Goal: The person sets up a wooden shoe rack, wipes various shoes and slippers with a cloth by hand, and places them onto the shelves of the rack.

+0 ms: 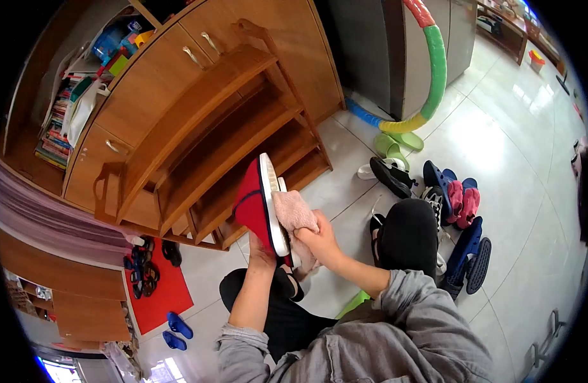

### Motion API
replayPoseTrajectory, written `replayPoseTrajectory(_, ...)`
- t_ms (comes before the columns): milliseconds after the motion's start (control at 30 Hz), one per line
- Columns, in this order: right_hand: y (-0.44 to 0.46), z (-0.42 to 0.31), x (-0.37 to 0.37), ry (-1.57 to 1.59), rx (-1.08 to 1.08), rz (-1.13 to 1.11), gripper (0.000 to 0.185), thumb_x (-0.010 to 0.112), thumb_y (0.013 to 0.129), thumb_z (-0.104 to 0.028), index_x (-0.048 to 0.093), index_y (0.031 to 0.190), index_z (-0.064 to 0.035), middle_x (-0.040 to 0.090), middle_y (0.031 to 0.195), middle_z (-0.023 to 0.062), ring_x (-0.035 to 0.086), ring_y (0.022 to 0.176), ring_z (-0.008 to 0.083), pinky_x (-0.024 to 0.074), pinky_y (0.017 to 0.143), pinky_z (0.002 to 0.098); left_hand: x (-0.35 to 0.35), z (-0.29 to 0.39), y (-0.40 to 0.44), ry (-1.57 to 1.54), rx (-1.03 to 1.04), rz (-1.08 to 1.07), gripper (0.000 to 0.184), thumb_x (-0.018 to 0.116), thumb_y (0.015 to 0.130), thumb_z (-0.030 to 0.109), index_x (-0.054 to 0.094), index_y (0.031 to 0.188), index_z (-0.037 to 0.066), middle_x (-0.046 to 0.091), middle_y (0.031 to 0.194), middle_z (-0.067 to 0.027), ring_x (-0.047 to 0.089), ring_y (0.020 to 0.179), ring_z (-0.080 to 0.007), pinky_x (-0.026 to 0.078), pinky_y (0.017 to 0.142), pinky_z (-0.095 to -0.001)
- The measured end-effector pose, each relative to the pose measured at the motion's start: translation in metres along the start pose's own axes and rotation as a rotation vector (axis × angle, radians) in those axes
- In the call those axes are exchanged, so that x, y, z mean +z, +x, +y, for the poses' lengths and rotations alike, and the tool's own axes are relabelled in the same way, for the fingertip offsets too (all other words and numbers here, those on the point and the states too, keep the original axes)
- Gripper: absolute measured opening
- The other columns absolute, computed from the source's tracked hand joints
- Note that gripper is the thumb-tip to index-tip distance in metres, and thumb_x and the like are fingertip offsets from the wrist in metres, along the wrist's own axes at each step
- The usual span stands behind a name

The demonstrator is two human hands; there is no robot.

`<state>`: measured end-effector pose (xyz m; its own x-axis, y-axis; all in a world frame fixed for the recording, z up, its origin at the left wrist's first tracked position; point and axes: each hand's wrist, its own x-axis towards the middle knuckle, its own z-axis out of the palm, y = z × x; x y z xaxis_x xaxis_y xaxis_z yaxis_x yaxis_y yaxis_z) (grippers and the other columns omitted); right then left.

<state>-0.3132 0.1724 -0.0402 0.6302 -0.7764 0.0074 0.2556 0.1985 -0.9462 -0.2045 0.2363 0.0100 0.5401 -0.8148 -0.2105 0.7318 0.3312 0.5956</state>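
Note:
A red shoe (250,203) with a white sole is held up in front of my lap, its toe pointing away from me. My left hand (260,253) grips it near the heel, with the fingers partly hidden behind the shoe. Another white sole edge shows just to its right, perhaps of a second shoe, mostly covered. A pink cloth (295,210) is bunched in my right hand (319,241), whose fingers are closed around it. The cloth presses against the sole side of the shoe.
A wooden shoe rack (223,137) stands ahead against a cabinet (144,83). Several shoes, including blue clogs (465,252) and green slippers (389,148), lie to the right. A colourful hoop (436,70) leans behind. Sandals sit on a red mat (169,287) at left.

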Motion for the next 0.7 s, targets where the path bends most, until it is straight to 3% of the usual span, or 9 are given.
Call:
replayPoseTrajectory(67, -0.003, -0.011, 0.003, -0.107, -0.109, 0.026, 0.034, 0.06, 0.069, -0.018, 0.056, 0.098, -0.0009, 0.054, 0.098, 0.012, 0.054, 0.092, 0.0245, 0.0428, 0.079, 0.0333, 0.005, 0.002, 0.004, 0.074, -0.028, 0.025, 0.051, 0.051, 0.088, 0.037, 0.041, 0.129, 0.007, 0.052, 0.121, -0.0059, 0.05, 0.11, -0.0207, 0.04, 0.096, -0.0343)
replayPoseTrajectory(133, 0.002, -0.019, 0.01, -0.246, -0.273, 0.116, 0.034, 0.059, 0.07, -0.02, 0.055, 0.098, -0.0026, 0.052, 0.099, 0.0133, 0.054, 0.093, 0.0297, 0.0428, 0.08, 0.0367, 0.006, -0.002, 0.003, 0.131, -0.055, -0.169, 0.052, 0.048, 0.09, 0.036, 0.037, 0.131, 0.007, 0.049, 0.124, -0.0084, 0.049, 0.112, -0.0217, 0.04, 0.097, -0.0346)
replayPoseTrajectory(167, 0.007, -0.016, 0.011, -0.417, -0.267, 0.18, 0.035, 0.057, 0.071, -0.022, 0.055, 0.1, -0.0029, 0.051, 0.104, 0.0165, 0.053, 0.094, 0.0351, 0.0415, 0.083, 0.0413, 0.012, -0.003, -0.002, 0.19, -0.042, -0.182, 0.055, 0.046, 0.091, 0.036, 0.033, 0.134, 0.006, 0.045, 0.128, -0.0094, 0.047, 0.115, -0.0221, 0.038, 0.099, -0.0342)
replayPoseTrajectory(267, 0.043, -0.027, 0.006, -0.511, -0.136, 0.386, 0.037, 0.054, 0.072, -0.023, 0.054, 0.102, -0.0018, 0.052, 0.103, 0.0191, 0.053, 0.094, 0.0355, 0.0411, 0.083, 0.0423, -0.003, -0.007, -0.009, 0.249, -0.104, -0.146, 0.054, 0.047, 0.091, 0.032, 0.032, 0.135, 0.005, 0.044, 0.131, -0.009, 0.045, 0.118, -0.0214, 0.038, 0.099, -0.0338)
replayPoseTrajectory(333, 0.076, -0.018, -0.012, -0.344, -0.101, 0.443, 0.038, 0.053, 0.072, -0.023, 0.055, 0.103, -0.0015, 0.054, 0.101, 0.0205, 0.053, 0.094, 0.0358, 0.0417, 0.083, 0.0424, -0.014, -0.015, -0.021, 0.426, -0.121, -0.042, 0.052, 0.048, 0.091, 0.029, 0.032, 0.135, 0.005, 0.043, 0.132, -0.0079, 0.044, 0.119, -0.0196, 0.039, 0.098, -0.0322)
replayPoseTrajectory(467, 0.055, 0.016, 0.001, -0.179, -0.023, 0.061, 0.036, 0.056, 0.069, -0.023, 0.056, 0.097, -0.0014, 0.056, 0.097, 0.0188, 0.053, 0.092, 0.0348, 0.0423, 0.08, 0.0404, -0.026, -0.024, -0.011, 0.359, -0.048, 0.102, 0.048, 0.048, 0.091, 0.032, 0.038, 0.13, 0.005, 0.049, 0.124, -0.006, 0.049, 0.111, -0.0176, 0.042, 0.094, -0.0319)
replayPoseTrajectory(533, 0.017, 0.031, 0.011, -0.435, -0.267, -0.003, 0.036, 0.061, 0.065, -0.024, 0.055, 0.093, -0.0029, 0.054, 0.093, 0.0155, 0.054, 0.091, 0.0327, 0.0431, 0.078, 0.042, -0.036, -0.018, 0.002, 0.306, -0.053, 0.066, 0.049, 0.047, 0.091, 0.032, 0.037, 0.131, 0.005, 0.048, 0.125, -0.0064, 0.049, 0.112, -0.0185, 0.042, 0.095, -0.0323)
replayPoseTrajectory(600, -0.011, 0.006, 0.02, -0.515, -0.295, -0.096, 0.037, 0.06, 0.065, -0.024, 0.054, 0.095, -0.0028, 0.053, 0.094, 0.0158, 0.053, 0.094, 0.033, 0.0425, 0.08, 0.0429, -0.037, -0.011, 0.006, 0.195, -0.059, -0.015, 0.049, 0.046, 0.092, 0.032, 0.036, 0.132, 0.005, 0.047, 0.126, -0.0068, 0.049, 0.112, -0.0193, 0.041, 0.095, -0.0328)
replayPoseTrajectory(700, -0.005, -0.004, 0.021, -0.48, -0.231, -0.009, 0.039, 0.06, 0.065, -0.024, 0.055, 0.097, -0.003, 0.052, 0.097, 0.017, 0.053, 0.094, 0.0349, 0.0423, 0.081, 0.0431, -0.038, -0.01, 0.001, 0.168, -0.067, -0.037, 0.05, 0.045, 0.092, 0.033, 0.035, 0.132, 0.005, 0.047, 0.127, -0.0074, 0.049, 0.113, -0.0205, 0.041, 0.096, -0.0334)
